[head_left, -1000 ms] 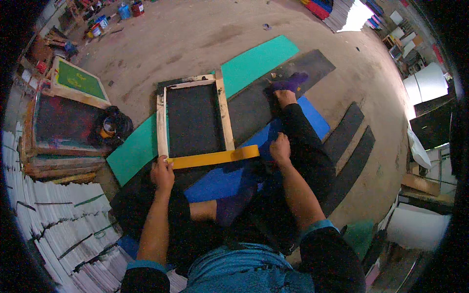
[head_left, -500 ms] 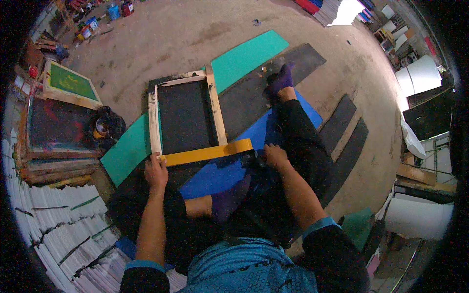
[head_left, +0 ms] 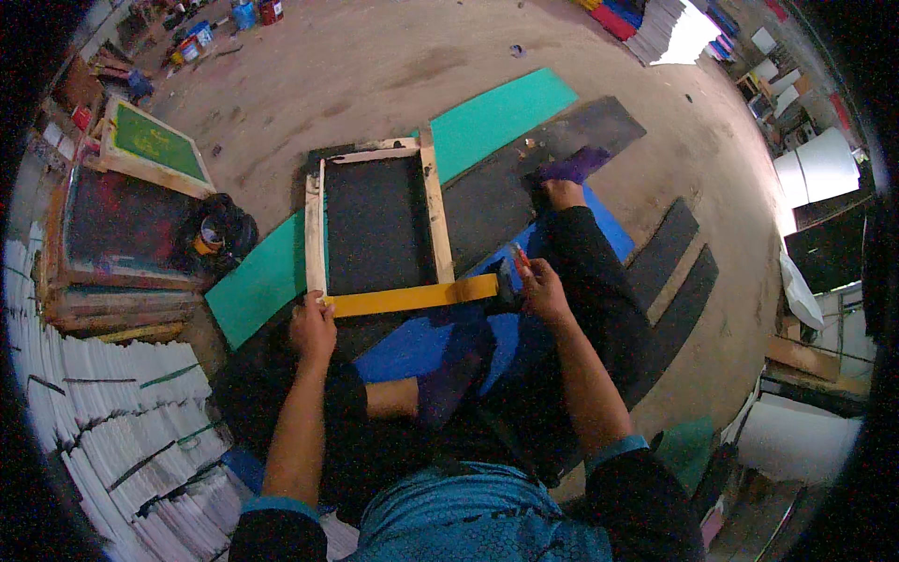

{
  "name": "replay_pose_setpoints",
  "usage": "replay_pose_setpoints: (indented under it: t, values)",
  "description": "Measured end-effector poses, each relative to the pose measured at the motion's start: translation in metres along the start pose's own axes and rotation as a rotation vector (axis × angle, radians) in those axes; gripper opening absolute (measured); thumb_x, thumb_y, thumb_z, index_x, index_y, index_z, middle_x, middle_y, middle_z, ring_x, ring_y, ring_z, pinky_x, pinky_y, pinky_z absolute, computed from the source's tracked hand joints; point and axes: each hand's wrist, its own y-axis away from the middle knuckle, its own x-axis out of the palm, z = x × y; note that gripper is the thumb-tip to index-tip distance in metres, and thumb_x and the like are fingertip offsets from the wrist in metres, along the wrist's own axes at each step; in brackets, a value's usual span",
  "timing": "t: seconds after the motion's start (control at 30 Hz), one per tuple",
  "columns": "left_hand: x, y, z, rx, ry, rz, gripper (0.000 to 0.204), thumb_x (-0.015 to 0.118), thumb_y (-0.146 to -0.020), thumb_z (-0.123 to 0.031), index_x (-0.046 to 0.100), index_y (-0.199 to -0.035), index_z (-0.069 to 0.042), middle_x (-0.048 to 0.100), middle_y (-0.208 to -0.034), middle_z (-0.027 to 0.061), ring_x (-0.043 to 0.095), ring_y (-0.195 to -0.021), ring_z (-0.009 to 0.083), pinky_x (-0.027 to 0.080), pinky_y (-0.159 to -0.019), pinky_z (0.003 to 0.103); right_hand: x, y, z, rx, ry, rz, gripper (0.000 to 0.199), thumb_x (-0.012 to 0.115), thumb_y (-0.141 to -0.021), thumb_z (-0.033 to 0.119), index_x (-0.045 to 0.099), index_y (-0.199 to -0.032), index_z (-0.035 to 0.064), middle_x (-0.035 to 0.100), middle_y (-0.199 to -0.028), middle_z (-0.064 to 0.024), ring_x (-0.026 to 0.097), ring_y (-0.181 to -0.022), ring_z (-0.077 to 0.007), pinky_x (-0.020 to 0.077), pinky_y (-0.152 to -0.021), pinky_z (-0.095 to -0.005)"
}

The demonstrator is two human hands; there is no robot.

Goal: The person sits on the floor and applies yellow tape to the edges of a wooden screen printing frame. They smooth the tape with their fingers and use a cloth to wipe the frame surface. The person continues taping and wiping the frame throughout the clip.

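Bare workshop floor (head_left: 375, 80), strips of mat (head_left: 506, 117) on it, wooden frame (head_left: 435, 220) on those. Looks like the yellow strip (head_left: 403, 299) is being held along the frame's near edge: left hand (head_left: 312, 328) has its fingers pinching the left end. Next move probably calls for that pinch staying steady. Right hand (head_left: 546, 290) now shows a red tool (head_left: 521, 257) gripped in its fingers; none visible there a second ago.

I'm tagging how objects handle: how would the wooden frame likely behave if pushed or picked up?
The wooden frame looks stiff, as its rails run straight. It seems fairly light for its size, since the rails are slim. Apparently lying flat across the green mat, it would probably slide rather than roll or tip.
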Motion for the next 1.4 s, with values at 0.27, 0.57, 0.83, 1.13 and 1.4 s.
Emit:
replay_pose_setpoints:
  t: [0.27, 0.57, 0.83, 1.13, 1.4]
  values:
    - [0.001, 0.006, 0.009, 0.014, -0.012, -0.056, 0.039, 0.074, -0.088, -0.022, 0.057, -0.123, -0.014, 0.072, -0.094, 0.0099, 0.064, -0.093, 0.0355, 0.051, -0.077, 0.049, 0.005, 0.039, 0.049, 0.032, -0.391, 0.133, 0.051, 0.058, -0.096, 0.003, 0.044, -0.144, 0.0112, 0.064, -0.096, -0.0079, 0.06, -0.073, -0.013, 0.0494, -0.061, -0.0297]
    - [0.005, 0.001, 0.01, -0.025, 0.031, -0.019, 0.039, 0.075, -0.087, -0.018, 0.057, -0.122, -0.014, 0.07, -0.093, 0.0076, 0.063, -0.093, 0.0347, 0.051, -0.078, 0.049, 0.101, 0.119, 0.094, -0.076, 0.399, 0.164, 0.071, 0.045, -0.099, 0.005, 0.018, -0.161, 0.0275, 0.064, -0.112, -0.029, 0.065, -0.096, -0.0476, 0.0525, -0.084, -0.0543]
    - [0.012, -0.001, 0.013, -0.044, 0.119, -0.015, 0.04, 0.075, -0.086, -0.016, 0.057, -0.122, -0.014, 0.07, -0.093, 0.0084, 0.063, -0.095, 0.0336, 0.051, -0.08, 0.048, 0.133, 0.122, 0.102, 0.023, 0.478, 0.197, 0.077, 0.044, -0.096, 0.004, 0.011, -0.162, 0.0269, 0.06, -0.111, -0.0311, 0.063, -0.095, -0.0526, 0.051, -0.083, -0.0593]
    - [0.016, -0.001, 0.015, -0.072, 0.131, 0.023, 0.041, 0.074, -0.087, -0.014, 0.056, -0.123, -0.014, 0.07, -0.094, 0.0104, 0.064, -0.095, 0.0347, 0.052, -0.079, 0.048, 0.14, 0.122, 0.105, -0.01, 0.481, 0.136, 0.076, 0.047, -0.094, 0.004, 0.014, -0.161, 0.0213, 0.059, -0.11, -0.03, 0.064, -0.09, -0.0519, 0.052, -0.077, -0.0591]
    - [0.023, 0.0, 0.018, -0.061, 0.219, -0.01, 0.04, 0.072, -0.088, -0.012, 0.055, -0.124, -0.011, 0.069, -0.094, 0.0161, 0.065, -0.089, 0.0382, 0.051, -0.078, 0.051, 0.147, 0.118, 0.104, 0.047, 0.568, 0.18, 0.081, 0.05, -0.092, 0.006, 0.011, -0.162, 0.021, 0.06, -0.11, -0.0296, 0.065, -0.089, -0.0505, 0.0529, -0.076, -0.0584]
